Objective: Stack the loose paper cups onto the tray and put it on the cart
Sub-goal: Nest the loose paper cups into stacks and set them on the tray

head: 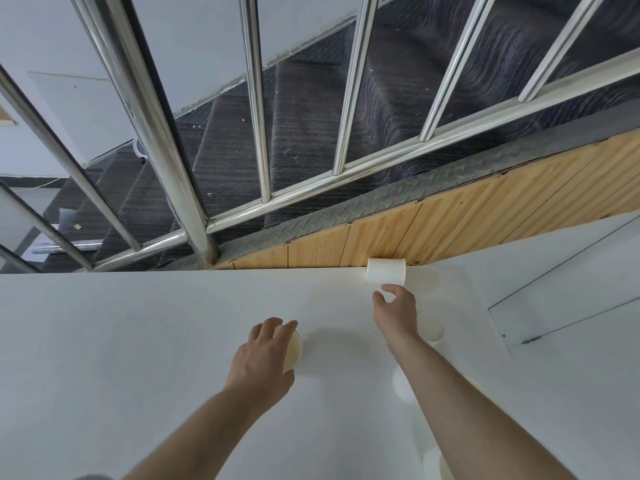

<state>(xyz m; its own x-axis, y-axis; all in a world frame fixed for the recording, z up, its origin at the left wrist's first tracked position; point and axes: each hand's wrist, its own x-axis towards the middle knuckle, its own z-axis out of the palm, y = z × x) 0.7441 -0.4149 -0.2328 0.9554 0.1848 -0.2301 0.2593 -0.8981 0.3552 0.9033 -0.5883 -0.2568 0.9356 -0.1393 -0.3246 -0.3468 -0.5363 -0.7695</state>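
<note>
Several white paper cups lie loose on a white table [138, 341]. My left hand [263, 358] grips one cup [294, 351] lying on its side near the table's middle. My right hand [394, 306] reaches toward another cup [386, 271] on its side at the far edge; thumb and forefinger are spread just short of its rim, holding nothing. A third cup [431, 329] lies right of my right wrist, a fourth [403, 386] is partly hidden under my right forearm, and more cups [434, 464] show at the bottom edge. No tray or cart is in view.
The table's far edge abuts a wooden panel [450, 230] below a staircase with a steel railing [194, 202]. To the right, the table ends at a white wall or floor area [571, 306].
</note>
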